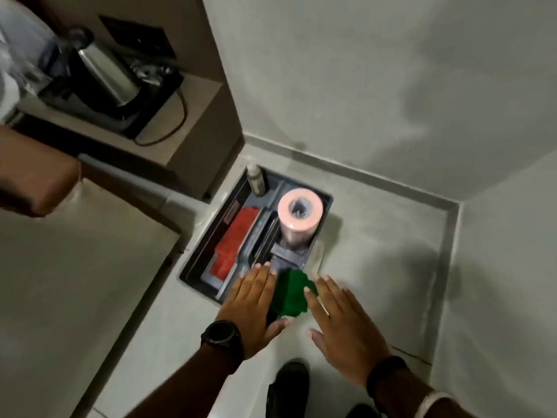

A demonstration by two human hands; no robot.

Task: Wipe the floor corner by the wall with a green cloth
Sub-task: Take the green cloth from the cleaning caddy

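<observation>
Both hands are out over the pale floor (376, 251), palms down. The left hand (253, 306), a black watch (221, 334) on its wrist, has its fingers straight and close together, thumb sticking out to the side. The right hand (343, 321) is flat too, fingers spread a little. Neither one grips anything. Between them sits the green cloth (291, 294), crumpled in a heap at the near corner of a dark caddy tray (327, 203); the left fingers cover its left edge and the right fingertips overlap its right edge, though whether either hand actually touches the cloth is hard to tell from up here.

The tray stands on the floor beside a wooden cabinet (193, 140). In it: a pink paper roll (300, 215) standing upright, a folded red cloth (233, 245) in the left compartment, and a small bottle (256, 178) at the far end. The floor corner (452, 206) by the wall (391, 86) lies off to the right, well apart from the cloth. Up on the cabinet shelf, a steel kettle (105, 70) rests on a black tray. A dark shoe (291, 381) shows at the bottom.
</observation>
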